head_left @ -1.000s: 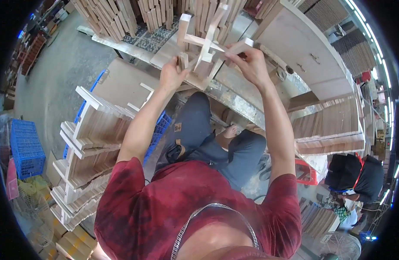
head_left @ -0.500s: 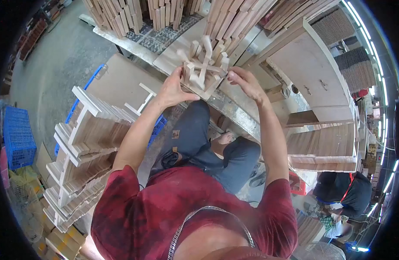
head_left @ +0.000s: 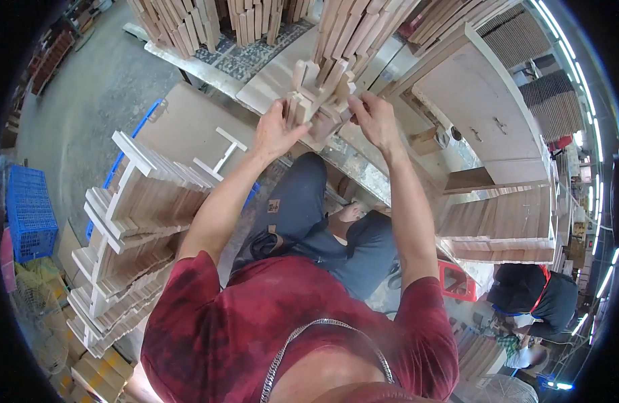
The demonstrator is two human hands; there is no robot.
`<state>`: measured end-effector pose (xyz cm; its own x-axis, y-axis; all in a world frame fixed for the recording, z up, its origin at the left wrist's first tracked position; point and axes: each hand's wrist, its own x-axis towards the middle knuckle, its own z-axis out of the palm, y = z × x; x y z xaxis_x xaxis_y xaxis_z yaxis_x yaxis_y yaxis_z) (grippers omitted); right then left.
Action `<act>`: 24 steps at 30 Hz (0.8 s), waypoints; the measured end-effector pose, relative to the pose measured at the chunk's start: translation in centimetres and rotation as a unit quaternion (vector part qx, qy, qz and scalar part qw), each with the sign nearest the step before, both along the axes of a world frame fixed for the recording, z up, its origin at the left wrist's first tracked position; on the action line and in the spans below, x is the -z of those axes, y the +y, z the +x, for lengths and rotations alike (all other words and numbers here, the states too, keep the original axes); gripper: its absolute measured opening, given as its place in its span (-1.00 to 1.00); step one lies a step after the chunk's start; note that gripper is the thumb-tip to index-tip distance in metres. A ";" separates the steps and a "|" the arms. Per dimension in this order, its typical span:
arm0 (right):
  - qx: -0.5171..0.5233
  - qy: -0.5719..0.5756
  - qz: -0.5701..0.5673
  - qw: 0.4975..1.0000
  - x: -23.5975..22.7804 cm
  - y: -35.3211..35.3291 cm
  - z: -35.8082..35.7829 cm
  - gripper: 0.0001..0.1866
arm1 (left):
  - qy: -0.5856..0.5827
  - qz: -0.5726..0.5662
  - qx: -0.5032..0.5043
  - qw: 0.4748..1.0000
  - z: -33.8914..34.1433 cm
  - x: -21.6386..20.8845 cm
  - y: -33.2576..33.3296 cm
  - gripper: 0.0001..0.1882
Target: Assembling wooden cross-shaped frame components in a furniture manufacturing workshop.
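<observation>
A worker's left hand (head_left: 277, 133), at 11 o'clock, closes its thumb and fingers around the near-left side of a cluster of pale wooden pieces (head_left: 316, 101) at 12 o'clock, while the right hand (head_left: 376, 119), at 1 o'clock, meets the cluster's right edge at a workbench (head_left: 370, 171). Long wooden slats (head_left: 363, 30) stand just beyond. Stacked wooden parts (head_left: 151, 201) and a blue crate (head_left: 30, 211) sit at 9 o'clock; a red stool (head_left: 457, 281) and a person in black (head_left: 531, 295) appear at 4 o'clock.
</observation>
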<state>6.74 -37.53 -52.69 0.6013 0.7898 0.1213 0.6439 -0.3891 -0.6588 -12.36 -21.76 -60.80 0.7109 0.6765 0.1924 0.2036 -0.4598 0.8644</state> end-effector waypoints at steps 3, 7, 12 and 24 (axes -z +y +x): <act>0.010 0.019 -0.039 0.999 -0.8 0.7 -1.6 -0.50 | -0.040 0.034 -0.025 0.998 -0.4 1.2 -0.8 -0.33; 0.026 0.020 0.024 0.999 -0.1 -2.3 -1.8 -0.52 | -0.094 0.082 -0.028 0.992 1.8 1.6 -1.5 -0.43; 0.061 -0.039 0.016 0.997 -2.8 -10.0 -4.9 -0.70 | -0.085 0.077 -0.045 0.992 3.0 4.9 -0.3 -0.35; 0.307 -0.517 -0.184 0.778 -26.0 -45.5 0.8 -0.53 | 0.220 0.216 -0.171 0.936 -8.7 10.3 6.7 -0.40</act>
<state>7.54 -83.04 -26.68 0.6095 0.4883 0.6245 0.3744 -0.8717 0.3162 -21.11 -15.02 -71.14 0.5415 0.8056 0.2403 0.6952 -0.5898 0.4109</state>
